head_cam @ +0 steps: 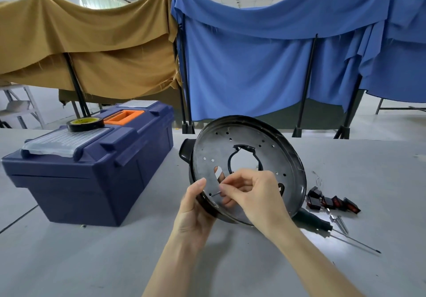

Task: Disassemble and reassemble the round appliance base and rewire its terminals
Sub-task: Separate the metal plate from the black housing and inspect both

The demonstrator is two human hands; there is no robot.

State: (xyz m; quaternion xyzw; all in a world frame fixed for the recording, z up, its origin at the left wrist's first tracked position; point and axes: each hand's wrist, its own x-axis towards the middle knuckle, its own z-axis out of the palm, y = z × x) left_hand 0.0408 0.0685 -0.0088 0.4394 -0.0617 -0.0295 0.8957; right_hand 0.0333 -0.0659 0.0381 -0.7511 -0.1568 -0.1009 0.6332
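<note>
**Base Held Tilted, Screw at Plate Face**

The left hand (193, 211) grips the lower-left rim of the round base (207, 149) and holds it tilted over the tabletop (92, 262), to the right of the blue toolbox (92, 170). The right hand (253, 193) pinches a small screw (215, 194) against the plate face. A screwdriver (315, 222) lies to the right of the base.
</note>
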